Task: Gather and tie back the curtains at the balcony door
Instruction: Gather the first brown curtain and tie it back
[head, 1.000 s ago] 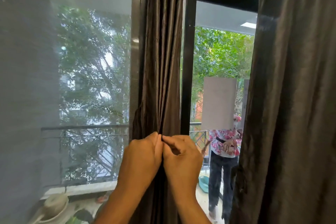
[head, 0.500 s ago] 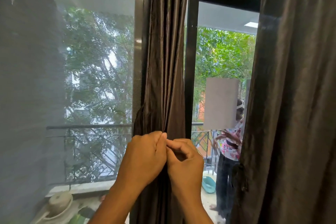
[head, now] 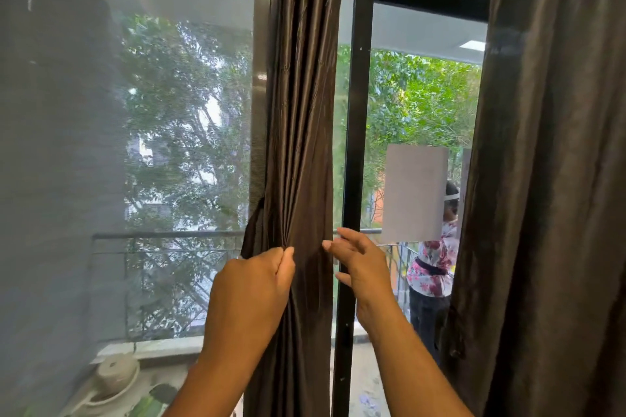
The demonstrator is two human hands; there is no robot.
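The left hand (head: 252, 294), low and centre in the frame, has its thumb and curled fingers pinching a bunch of pleats of the gathered brown curtain (head: 303, 118), the fabric fanning upward from the pinch point. Just to its right, the right hand (head: 360, 264) is apart from the pleats, its fingers loosely spread and slightly bent, the fingertips (head: 327, 244) near the right edge of the same curtain; whether they touch the fabric cannot be told. Both forearms rise from the bottom edge of the frame. The gathered curtain hangs as a narrow column in the middle of the frame, in front of the dark door frame (head: 355, 145), and runs from the top edge down past the hands. A second, wider brown curtain (head: 548, 179) hangs loose along the right side of the frame. Left of centre, a mesh screen (head: 162, 145) covers the pane, with trees and a balcony railing (head: 162, 235) behind it. Through the gap between the two curtains, at the right of centre, a person in a floral top (head: 432, 267) stands on the balcony. At the lower left, a white fan-like appliance (head: 113, 379) sits by the sill.
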